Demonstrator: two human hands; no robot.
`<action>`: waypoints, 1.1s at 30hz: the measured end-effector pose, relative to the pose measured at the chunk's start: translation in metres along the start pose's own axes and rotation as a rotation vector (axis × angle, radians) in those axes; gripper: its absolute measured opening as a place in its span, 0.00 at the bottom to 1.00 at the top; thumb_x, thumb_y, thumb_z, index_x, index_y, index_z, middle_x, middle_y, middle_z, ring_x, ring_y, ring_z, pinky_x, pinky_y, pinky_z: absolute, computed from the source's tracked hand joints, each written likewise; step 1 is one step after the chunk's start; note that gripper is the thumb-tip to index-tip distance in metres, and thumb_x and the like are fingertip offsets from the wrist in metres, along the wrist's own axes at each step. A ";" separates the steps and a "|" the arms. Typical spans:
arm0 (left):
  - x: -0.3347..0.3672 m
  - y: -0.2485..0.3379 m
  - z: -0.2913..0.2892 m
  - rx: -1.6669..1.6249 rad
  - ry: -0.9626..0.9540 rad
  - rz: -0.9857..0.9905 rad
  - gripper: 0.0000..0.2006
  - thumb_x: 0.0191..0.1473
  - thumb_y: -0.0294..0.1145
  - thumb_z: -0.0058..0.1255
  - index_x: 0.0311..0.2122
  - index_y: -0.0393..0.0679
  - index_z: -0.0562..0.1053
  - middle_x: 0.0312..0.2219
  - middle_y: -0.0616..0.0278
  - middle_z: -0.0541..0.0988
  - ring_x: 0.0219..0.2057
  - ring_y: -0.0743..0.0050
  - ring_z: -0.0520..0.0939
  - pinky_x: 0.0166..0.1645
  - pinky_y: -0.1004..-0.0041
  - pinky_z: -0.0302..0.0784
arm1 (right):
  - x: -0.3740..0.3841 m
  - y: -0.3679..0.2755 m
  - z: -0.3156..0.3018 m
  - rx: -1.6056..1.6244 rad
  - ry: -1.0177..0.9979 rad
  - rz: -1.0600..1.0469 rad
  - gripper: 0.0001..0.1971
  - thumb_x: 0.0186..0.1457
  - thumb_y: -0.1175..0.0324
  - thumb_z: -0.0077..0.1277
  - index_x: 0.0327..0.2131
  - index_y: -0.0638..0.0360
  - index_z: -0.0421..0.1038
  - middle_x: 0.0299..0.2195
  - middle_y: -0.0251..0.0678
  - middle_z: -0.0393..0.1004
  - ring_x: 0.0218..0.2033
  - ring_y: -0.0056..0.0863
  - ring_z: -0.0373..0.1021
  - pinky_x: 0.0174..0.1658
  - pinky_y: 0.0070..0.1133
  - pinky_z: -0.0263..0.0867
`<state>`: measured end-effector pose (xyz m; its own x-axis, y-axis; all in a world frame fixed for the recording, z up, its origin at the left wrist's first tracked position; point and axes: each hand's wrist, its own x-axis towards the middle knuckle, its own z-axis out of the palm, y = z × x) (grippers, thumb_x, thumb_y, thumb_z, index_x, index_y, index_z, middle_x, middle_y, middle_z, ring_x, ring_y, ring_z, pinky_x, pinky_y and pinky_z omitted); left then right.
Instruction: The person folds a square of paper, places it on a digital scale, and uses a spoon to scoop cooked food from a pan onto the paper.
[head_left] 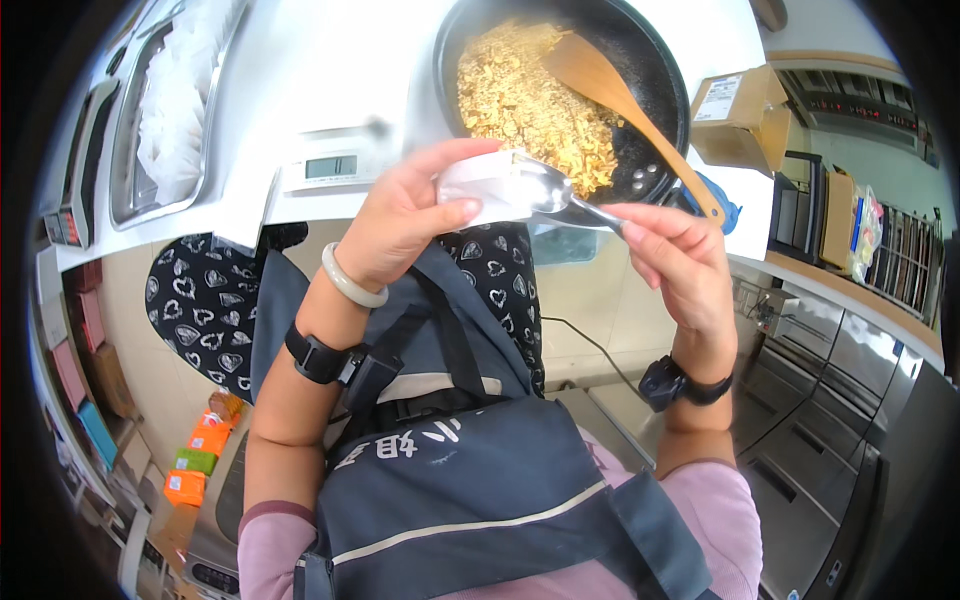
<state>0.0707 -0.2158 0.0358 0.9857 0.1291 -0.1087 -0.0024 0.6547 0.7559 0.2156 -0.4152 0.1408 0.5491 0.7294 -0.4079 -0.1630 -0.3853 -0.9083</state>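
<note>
Both hands busy: left hand [405, 205] pinches a small clear-white packet [490, 190] between thumb and fingers; right hand [685, 260] grips a spoon [600, 213] by its dark handle, fingertips only, the shiny metal end at the packet's right end. Glare there; can't tell how deep the metal sits or whether it carries anything. Left to right: metal tray [150, 205] with clear plastic bags [178, 105] at the left end of the white tabletop [320, 70]; digital scale [332, 168] near the tabletop's front edge, just left of the left hand; then packet and spoon, held up around the front edge, overlapping the near rim of the black pan [645, 60] in this view. Pan holds golden flakes [530, 100], heaped toward its left; wooden spatula [590, 75] rests blade on flakes, handle over the right rim. Cardboard box [740, 115] by the tabletop's right edge. Step in hand looks like spoon work at the packet's mouth. To do it well: hold the mouth spread with left thumb and fingers, spoon level going in, tip only once inside, stay above the pan so strays drop back, don't scrape the thin film, sleeve and wrist clear of the spatula handle.
</note>
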 end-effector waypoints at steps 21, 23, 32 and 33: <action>0.031 0.044 -0.141 1.142 0.735 0.487 0.08 0.47 0.31 0.57 0.34 0.41 0.77 0.45 0.51 0.71 0.45 0.64 0.72 0.49 0.71 0.67 | 0.044 0.065 -0.027 0.327 0.317 -0.029 0.13 0.52 0.74 0.48 0.41 0.70 0.71 0.16 0.23 0.64 0.15 0.08 0.53 0.18 0.09 0.44; 0.033 0.044 -0.153 1.212 0.771 0.487 0.08 0.46 0.33 0.57 0.33 0.43 0.78 0.43 0.51 0.71 0.45 0.62 0.72 0.50 0.71 0.66 | 0.046 0.070 -0.025 0.330 0.365 -0.018 0.13 0.53 0.74 0.48 0.42 0.69 0.71 0.16 0.23 0.63 0.15 0.09 0.53 0.18 0.09 0.44; 0.019 0.064 -0.154 1.119 0.879 0.410 0.12 0.47 0.36 0.55 0.38 0.46 0.77 0.39 0.57 0.75 0.42 0.67 0.74 0.48 0.68 0.69 | 0.050 0.083 -0.022 0.274 0.416 0.009 0.13 0.53 0.74 0.47 0.42 0.69 0.71 0.15 0.24 0.63 0.15 0.09 0.54 0.18 0.09 0.43; 0.017 0.067 -0.154 1.118 0.877 0.395 0.13 0.48 0.37 0.54 0.39 0.45 0.77 0.38 0.57 0.76 0.41 0.67 0.75 0.47 0.69 0.70 | 0.050 0.083 -0.022 0.281 0.420 0.015 0.13 0.53 0.74 0.48 0.42 0.69 0.71 0.15 0.24 0.63 0.15 0.09 0.54 0.18 0.09 0.43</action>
<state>0.0609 -0.0555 -0.0148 0.5364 0.8248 0.1789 0.2897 -0.3791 0.8788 0.2479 -0.4230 0.0469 0.8180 0.4121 -0.4012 -0.3559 -0.1851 -0.9160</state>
